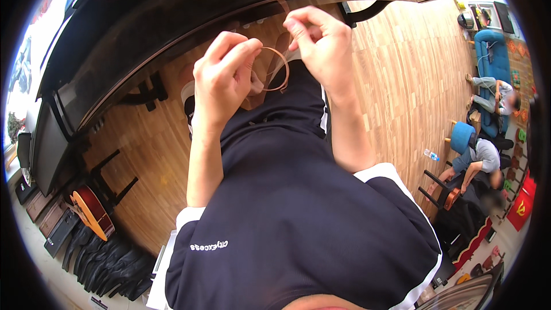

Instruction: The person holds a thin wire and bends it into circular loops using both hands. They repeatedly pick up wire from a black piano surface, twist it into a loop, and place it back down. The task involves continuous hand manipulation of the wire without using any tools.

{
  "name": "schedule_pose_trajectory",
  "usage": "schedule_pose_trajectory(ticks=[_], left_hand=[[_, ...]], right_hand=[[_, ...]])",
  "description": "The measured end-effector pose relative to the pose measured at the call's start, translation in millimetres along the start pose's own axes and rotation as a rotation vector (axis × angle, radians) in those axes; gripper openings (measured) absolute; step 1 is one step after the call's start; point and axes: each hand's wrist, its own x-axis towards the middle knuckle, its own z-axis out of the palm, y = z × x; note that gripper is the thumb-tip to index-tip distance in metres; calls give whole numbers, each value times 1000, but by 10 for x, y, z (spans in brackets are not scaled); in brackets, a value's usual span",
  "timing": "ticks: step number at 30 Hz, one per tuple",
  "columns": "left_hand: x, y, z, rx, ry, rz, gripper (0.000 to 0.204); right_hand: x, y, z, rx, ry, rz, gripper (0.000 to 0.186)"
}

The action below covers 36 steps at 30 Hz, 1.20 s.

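My left hand (225, 74) pinches a copper-coloured coil of thin wire (286, 76), which looks like a wound instrument string. The coil hangs as a loose ring to the right of my fingertips, above my lap. Up and to the right of the ring is my right hand (322, 43), thumb and forefinger pressed together. Whatever lies in that pinch is too thin to make out; faint strands show near the fingertips. Beneath my left hand is a small brownish patch (252, 101) that I cannot identify.
A large glossy black piece of furniture (189, 17) curves across the far side. On the left a guitar (92, 212) leans near black cases (115, 264). At right, two people sit by a blue sofa (492, 60), one with a stringed instrument. A bottle (431, 155) lies on the wooden floor (402, 80).
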Motion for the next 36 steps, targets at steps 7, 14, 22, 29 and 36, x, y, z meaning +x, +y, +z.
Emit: schedule_pose_trajectory(ticks=[7,14,22,29,36], left_hand=[[-57,-118,13,-524,66,-416,5],[-138,-351,-115,-1176,210,-788,7],[-137,-285,-64,-1062,288,-786,8],[-123,-177,59,-616,351,-627,12],[-167,-176,130,-307,242,-255,10]], right_hand=[[61,104,-130,437,-42,110,7],[24,224,-260,528,-116,152,11],[-59,113,-197,295,-218,83,6],[-133,-27,-104,201,-353,70,12],[-106,-72,1,234,-200,179,22]])
